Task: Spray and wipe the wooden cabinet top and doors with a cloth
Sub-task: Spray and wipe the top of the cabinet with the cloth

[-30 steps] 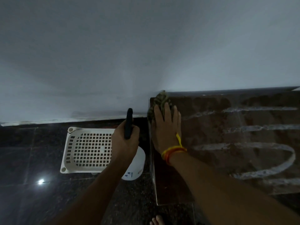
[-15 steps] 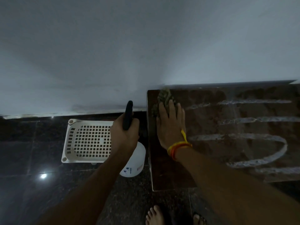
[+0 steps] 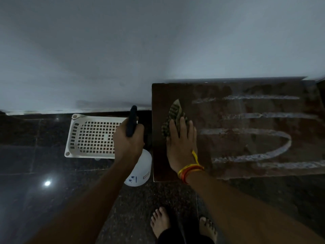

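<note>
A white perforated basket (image 3: pixel 91 136) sits on the dark floor behind the left hand (image 3: pixel 128 140), which grips the spray bottle (image 3: pixel 139 169). The right hand (image 3: pixel 181 147), fingers flat, presses the cloth (image 3: pixel 173 113) on the cabinet top (image 3: pixel 246 143), now farther from the back-left corner.

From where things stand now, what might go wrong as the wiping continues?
The cloth sits near the cabinet top's left edge, so a leftward stroke may push it off. The right hand has foam streaks left to wipe, which may dry. The spray bottle, gripped by the left hand, could knock the basket.
</note>
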A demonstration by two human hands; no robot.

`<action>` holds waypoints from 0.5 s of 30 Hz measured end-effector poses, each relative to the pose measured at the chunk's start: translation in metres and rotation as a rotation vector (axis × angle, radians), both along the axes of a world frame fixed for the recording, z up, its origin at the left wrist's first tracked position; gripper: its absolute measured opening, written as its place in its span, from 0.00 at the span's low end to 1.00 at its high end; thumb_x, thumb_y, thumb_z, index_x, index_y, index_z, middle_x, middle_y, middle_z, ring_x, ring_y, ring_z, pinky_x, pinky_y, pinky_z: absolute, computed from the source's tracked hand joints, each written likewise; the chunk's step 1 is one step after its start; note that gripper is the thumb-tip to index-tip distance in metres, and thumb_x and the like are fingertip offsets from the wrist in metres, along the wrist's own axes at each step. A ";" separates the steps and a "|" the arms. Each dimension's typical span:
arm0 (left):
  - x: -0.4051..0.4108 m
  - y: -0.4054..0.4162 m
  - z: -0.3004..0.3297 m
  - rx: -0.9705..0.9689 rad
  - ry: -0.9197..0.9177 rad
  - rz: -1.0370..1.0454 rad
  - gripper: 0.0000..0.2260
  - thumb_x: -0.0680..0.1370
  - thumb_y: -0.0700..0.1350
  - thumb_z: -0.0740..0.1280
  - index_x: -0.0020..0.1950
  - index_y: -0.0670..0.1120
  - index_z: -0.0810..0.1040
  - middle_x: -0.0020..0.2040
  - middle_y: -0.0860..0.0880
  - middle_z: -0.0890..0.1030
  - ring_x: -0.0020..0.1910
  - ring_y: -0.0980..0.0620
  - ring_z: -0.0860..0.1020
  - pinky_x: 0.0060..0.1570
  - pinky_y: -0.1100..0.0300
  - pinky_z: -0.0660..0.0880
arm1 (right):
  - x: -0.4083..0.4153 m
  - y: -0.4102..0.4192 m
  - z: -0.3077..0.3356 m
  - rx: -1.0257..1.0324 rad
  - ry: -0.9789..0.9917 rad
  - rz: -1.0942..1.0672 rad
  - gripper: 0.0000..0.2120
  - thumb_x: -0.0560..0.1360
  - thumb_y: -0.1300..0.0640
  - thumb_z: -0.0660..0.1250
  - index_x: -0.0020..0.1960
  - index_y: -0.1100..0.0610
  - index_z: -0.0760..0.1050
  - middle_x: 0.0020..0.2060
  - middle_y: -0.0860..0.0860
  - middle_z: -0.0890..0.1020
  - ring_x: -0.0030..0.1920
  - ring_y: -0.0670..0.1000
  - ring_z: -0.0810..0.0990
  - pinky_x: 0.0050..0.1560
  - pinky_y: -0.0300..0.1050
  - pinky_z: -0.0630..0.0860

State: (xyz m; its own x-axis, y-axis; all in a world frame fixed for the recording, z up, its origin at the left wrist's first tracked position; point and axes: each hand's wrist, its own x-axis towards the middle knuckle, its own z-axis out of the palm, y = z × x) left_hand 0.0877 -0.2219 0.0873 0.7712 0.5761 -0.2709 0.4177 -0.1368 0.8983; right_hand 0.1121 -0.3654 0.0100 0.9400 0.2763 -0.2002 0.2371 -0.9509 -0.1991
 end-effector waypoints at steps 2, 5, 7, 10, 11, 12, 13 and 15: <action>-0.008 -0.004 0.001 0.019 0.005 0.007 0.12 0.78 0.38 0.64 0.39 0.53 0.72 0.30 0.43 0.73 0.28 0.46 0.73 0.29 0.55 0.74 | -0.016 -0.004 0.000 -0.015 0.003 -0.005 0.26 0.78 0.48 0.47 0.75 0.53 0.59 0.74 0.59 0.61 0.74 0.66 0.55 0.73 0.59 0.47; -0.020 -0.012 0.001 0.029 0.026 0.016 0.10 0.78 0.39 0.64 0.39 0.50 0.73 0.29 0.44 0.73 0.28 0.47 0.74 0.28 0.55 0.73 | -0.040 -0.011 0.002 -0.007 0.008 -0.008 0.27 0.77 0.48 0.47 0.74 0.53 0.61 0.73 0.60 0.62 0.73 0.66 0.57 0.73 0.62 0.53; -0.028 -0.018 0.001 0.044 0.033 0.019 0.09 0.78 0.39 0.64 0.38 0.49 0.74 0.28 0.44 0.73 0.29 0.44 0.74 0.30 0.52 0.73 | -0.058 -0.016 0.003 0.003 0.006 -0.007 0.26 0.77 0.49 0.50 0.73 0.54 0.62 0.73 0.60 0.63 0.73 0.67 0.59 0.72 0.63 0.55; -0.038 -0.028 0.002 0.085 0.027 0.014 0.10 0.78 0.39 0.64 0.38 0.49 0.74 0.30 0.37 0.75 0.29 0.41 0.75 0.31 0.48 0.75 | -0.074 -0.019 0.003 0.015 -0.006 0.010 0.26 0.77 0.51 0.59 0.73 0.54 0.63 0.72 0.61 0.64 0.72 0.67 0.60 0.71 0.64 0.58; -0.041 -0.031 0.003 0.090 0.022 0.012 0.10 0.78 0.38 0.64 0.38 0.49 0.74 0.30 0.37 0.75 0.30 0.41 0.75 0.31 0.47 0.76 | -0.075 -0.022 0.002 0.018 -0.016 0.029 0.27 0.76 0.51 0.62 0.73 0.54 0.62 0.72 0.61 0.64 0.72 0.67 0.61 0.71 0.64 0.59; -0.044 -0.034 0.004 0.091 0.019 0.012 0.10 0.78 0.38 0.64 0.38 0.49 0.74 0.30 0.38 0.75 0.30 0.41 0.75 0.32 0.48 0.76 | -0.074 -0.026 0.001 0.018 -0.027 0.046 0.28 0.76 0.51 0.64 0.74 0.54 0.62 0.73 0.61 0.64 0.72 0.67 0.61 0.71 0.64 0.59; -0.047 -0.036 0.006 0.085 0.017 0.011 0.10 0.78 0.38 0.64 0.39 0.50 0.74 0.31 0.39 0.75 0.30 0.41 0.75 0.32 0.48 0.76 | -0.073 -0.032 0.000 0.015 -0.030 0.049 0.29 0.75 0.52 0.65 0.74 0.54 0.62 0.73 0.61 0.63 0.72 0.67 0.60 0.71 0.64 0.59; -0.052 -0.040 0.009 0.060 0.018 0.014 0.11 0.79 0.38 0.64 0.39 0.53 0.73 0.33 0.38 0.75 0.31 0.42 0.75 0.32 0.49 0.76 | -0.072 -0.052 0.000 0.012 -0.019 0.010 0.28 0.76 0.52 0.64 0.74 0.54 0.61 0.73 0.61 0.62 0.73 0.67 0.58 0.72 0.64 0.57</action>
